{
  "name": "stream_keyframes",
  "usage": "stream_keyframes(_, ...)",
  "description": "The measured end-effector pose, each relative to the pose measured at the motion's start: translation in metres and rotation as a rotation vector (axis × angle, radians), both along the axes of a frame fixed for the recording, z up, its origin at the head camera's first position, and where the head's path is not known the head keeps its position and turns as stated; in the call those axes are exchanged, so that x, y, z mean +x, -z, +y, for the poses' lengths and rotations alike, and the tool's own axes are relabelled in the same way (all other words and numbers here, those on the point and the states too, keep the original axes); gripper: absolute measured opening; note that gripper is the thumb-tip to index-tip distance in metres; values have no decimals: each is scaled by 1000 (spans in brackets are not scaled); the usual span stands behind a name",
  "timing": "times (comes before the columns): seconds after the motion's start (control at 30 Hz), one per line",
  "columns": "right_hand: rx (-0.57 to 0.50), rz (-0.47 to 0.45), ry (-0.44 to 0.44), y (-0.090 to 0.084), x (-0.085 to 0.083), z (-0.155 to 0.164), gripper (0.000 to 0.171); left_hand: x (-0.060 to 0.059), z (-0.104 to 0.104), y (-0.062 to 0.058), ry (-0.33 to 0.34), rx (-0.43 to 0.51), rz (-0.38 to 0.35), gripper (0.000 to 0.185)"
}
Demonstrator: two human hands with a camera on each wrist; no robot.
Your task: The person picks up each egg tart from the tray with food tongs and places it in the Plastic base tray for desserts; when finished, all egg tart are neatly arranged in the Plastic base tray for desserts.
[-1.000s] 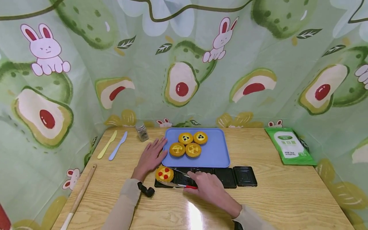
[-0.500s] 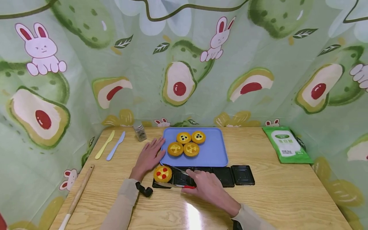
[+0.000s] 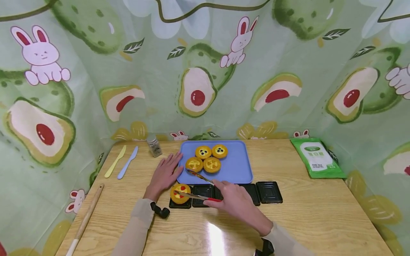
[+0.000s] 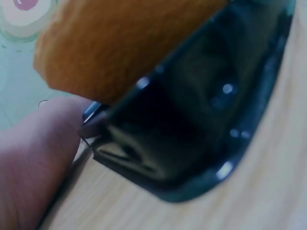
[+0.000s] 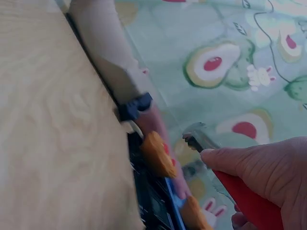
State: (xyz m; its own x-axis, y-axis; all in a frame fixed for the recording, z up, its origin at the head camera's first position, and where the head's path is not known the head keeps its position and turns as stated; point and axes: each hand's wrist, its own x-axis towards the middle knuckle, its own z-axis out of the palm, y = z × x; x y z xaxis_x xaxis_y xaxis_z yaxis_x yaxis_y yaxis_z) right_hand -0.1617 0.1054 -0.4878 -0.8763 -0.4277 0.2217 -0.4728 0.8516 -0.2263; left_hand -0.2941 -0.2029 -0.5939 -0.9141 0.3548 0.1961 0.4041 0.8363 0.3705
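Four tarts (image 3: 212, 165) stand grouped on the left of the blue tray (image 3: 236, 163); a fifth, the red-topped tart (image 3: 180, 200), sits in the leftmost black container (image 3: 180, 206) of the row along the tray's near edge. I judge this row lies close so that carries stay short. My left hand (image 3: 163, 174) lies with its fingers extended along the tray's left edge, grasping nothing, probably to steady it. My right hand (image 3: 236, 200) grips the red-handled tongs (image 3: 199, 197), whose arms stand spread, presumably to clear the tart's width. One arm crosses over the red-topped tart; contact cannot be confirmed.
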Motion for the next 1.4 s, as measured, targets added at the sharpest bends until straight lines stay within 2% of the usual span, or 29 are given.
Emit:
stream_keyframes(0.27,-50,-86,164,-10,-18,29,80,0,2,-3,0,-11,-31,66)
stream_keyframes(0.63,-74,-122,243,1,-36,62,69,1,0,-4,-10,-16,-28,67)
stream_keyframes(1.0,-79,-160,221,15,-41,65,55,1,1,-2,-6,-1,-19,66)
stream_keyframes(1.4,-46,-158,245,23,-42,59,62,2,0,-4,-15,-11,-46,67)
